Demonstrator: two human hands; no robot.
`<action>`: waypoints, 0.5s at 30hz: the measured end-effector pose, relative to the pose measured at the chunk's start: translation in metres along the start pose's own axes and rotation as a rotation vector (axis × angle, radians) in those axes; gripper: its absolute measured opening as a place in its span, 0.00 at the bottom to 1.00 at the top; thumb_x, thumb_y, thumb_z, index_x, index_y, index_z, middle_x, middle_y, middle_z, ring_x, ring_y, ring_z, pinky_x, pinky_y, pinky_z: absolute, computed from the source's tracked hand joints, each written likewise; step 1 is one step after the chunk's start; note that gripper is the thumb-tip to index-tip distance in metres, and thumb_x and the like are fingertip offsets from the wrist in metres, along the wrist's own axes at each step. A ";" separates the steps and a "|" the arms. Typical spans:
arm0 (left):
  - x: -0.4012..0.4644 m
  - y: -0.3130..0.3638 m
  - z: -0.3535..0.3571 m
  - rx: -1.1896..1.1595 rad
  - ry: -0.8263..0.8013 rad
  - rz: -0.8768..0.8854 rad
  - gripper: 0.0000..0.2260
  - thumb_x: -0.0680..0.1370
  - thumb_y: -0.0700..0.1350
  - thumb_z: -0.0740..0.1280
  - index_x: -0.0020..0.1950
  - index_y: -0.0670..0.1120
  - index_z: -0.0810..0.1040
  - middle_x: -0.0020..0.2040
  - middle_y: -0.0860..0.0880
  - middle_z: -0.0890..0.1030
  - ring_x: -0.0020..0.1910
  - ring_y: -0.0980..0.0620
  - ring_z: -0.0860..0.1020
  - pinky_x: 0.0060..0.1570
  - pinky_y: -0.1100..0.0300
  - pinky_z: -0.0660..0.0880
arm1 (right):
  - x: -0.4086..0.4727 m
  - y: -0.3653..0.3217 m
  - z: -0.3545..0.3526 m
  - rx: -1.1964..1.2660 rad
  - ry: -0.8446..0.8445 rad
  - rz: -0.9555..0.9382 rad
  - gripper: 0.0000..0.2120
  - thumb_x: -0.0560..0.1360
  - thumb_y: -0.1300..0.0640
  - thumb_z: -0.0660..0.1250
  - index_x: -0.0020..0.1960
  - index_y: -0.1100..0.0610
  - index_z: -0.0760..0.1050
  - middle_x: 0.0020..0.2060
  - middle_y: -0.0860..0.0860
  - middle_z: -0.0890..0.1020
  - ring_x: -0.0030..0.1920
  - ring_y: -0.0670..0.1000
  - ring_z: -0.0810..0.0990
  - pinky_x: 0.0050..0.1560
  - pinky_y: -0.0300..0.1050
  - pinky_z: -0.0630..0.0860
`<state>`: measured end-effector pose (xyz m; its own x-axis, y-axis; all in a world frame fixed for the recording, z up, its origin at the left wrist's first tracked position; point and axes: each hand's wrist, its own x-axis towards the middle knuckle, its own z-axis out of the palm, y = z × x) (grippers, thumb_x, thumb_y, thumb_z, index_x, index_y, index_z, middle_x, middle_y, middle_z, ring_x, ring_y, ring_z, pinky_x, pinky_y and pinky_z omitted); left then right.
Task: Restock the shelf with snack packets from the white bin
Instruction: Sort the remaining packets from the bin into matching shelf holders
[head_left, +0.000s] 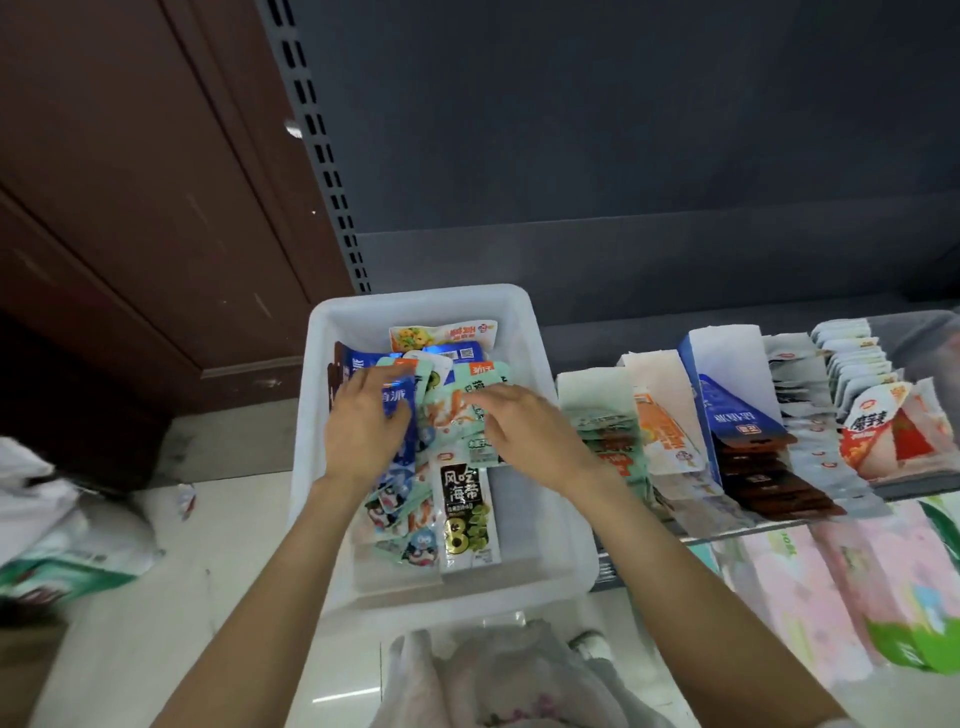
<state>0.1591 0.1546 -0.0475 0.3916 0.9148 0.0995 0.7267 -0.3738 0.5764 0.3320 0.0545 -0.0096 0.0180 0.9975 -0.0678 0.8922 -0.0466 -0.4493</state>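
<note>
Both hands are reaching into the white rectangular plastic bin (519, 312), which is sitting at the left end of the grey metal shelf (649, 260). The left hand (363, 426) is gripping blue foil snack packets (400, 410), while the right hand (524, 431) is pinching mint-green foil snack packets (452, 410) near the bin's middle.

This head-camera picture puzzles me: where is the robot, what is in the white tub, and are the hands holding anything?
There is no robot here. A person wears a camera on the head, so you look down along both bare arms. The white bin holds a loose heap of snack packets. The left hand curls its fingers round a blue packet. The right hand has its fingers on the mint-green packets; whether it grips them is unclear. A black-and-white packet lies flat nearer the person. To the right, the shelf already carries rows of packets leaning in stacks.
</note>
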 end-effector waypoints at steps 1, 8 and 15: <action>0.002 -0.003 0.003 0.008 -0.029 -0.006 0.19 0.75 0.42 0.67 0.66 0.51 0.73 0.64 0.46 0.75 0.63 0.44 0.71 0.60 0.50 0.71 | 0.014 0.000 0.014 -0.085 -0.067 0.007 0.22 0.79 0.62 0.57 0.72 0.55 0.64 0.71 0.54 0.67 0.70 0.55 0.64 0.70 0.52 0.63; 0.005 -0.022 0.024 0.291 -0.308 0.027 0.30 0.76 0.58 0.64 0.74 0.48 0.61 0.71 0.48 0.66 0.69 0.47 0.62 0.67 0.51 0.65 | 0.071 0.002 0.049 -0.354 -0.269 0.259 0.37 0.76 0.50 0.66 0.77 0.53 0.48 0.75 0.59 0.52 0.74 0.66 0.47 0.73 0.60 0.52; 0.006 -0.029 0.020 0.159 -0.266 0.105 0.31 0.74 0.54 0.69 0.74 0.49 0.62 0.72 0.48 0.63 0.70 0.46 0.59 0.68 0.50 0.63 | 0.058 -0.007 0.030 -0.413 -0.222 0.190 0.34 0.69 0.42 0.72 0.67 0.56 0.64 0.61 0.56 0.72 0.61 0.57 0.71 0.60 0.51 0.68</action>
<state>0.1517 0.1683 -0.0801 0.5871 0.8060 -0.0757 0.7457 -0.5020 0.4381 0.3133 0.1108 -0.0371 0.1407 0.9362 -0.3220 0.9873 -0.1568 -0.0243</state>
